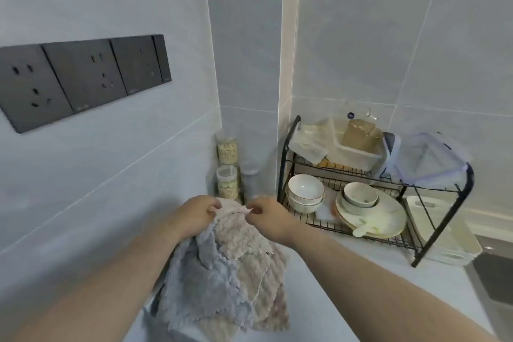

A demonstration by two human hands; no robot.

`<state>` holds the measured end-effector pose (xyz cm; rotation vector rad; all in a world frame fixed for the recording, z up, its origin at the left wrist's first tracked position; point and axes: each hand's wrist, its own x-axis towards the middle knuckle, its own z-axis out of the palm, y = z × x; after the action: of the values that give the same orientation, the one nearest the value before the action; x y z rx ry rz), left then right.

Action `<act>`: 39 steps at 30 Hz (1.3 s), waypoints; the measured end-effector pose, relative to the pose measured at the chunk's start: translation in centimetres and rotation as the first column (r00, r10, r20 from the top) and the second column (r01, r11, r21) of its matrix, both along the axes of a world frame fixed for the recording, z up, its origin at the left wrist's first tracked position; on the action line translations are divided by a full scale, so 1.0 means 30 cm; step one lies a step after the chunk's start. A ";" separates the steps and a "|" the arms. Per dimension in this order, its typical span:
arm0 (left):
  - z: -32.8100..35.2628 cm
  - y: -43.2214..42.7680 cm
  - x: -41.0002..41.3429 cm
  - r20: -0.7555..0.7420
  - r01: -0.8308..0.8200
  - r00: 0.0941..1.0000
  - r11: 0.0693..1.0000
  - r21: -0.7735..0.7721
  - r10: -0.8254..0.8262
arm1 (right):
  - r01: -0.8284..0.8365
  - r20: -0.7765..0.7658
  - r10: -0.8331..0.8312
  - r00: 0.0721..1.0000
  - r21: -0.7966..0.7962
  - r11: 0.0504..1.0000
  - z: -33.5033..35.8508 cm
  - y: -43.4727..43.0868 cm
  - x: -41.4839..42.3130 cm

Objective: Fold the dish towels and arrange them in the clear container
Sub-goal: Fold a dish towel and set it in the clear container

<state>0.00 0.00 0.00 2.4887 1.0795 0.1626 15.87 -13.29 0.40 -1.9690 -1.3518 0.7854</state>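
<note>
Pinching the top edge of a beige dish towel [244,233], both hands were raised over the counter [327,294] near its back corner. The left hand [198,212] had its fingers closed on the towel's left part, and the right hand [266,215] gripped the same edge between thumb and forefinger, close beside it. The beige towel hung down from that grip onto a heap of more towels, a grey-blue towel [200,283] lying along the left side of the pile. Behind the hands, three clear jars [227,148] stood in the back corner. Toward the counter's right edge stood a black wire rack [433,230] with bowls [305,193] and plates [388,219] below, and a clear container [358,151] on its upper shelf.
</note>
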 end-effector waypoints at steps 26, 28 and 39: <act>-0.016 -0.053 -0.223 0.191 0.060 0.955 0.779 0.624 -0.226 | 0.082 0.189 -0.194 0.963 0.481 0.873 -0.326 -0.096 -0.284; -0.022 -0.075 -0.249 0.232 0.049 0.939 0.766 0.641 -0.255 | 0.138 0.217 -0.285 0.934 0.515 0.846 -0.321 -0.129 -0.290; -0.055 -0.155 -0.276 -0.004 0.273 0.953 0.857 0.437 -0.302 | 0.377 0.063 -0.521 0.851 0.618 0.690 -0.137 -0.355 -0.234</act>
<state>-8.27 -4.64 -1.66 2.9831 0.6815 0.4333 8.85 -23.94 -3.70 -1.7844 -0.9827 -0.1198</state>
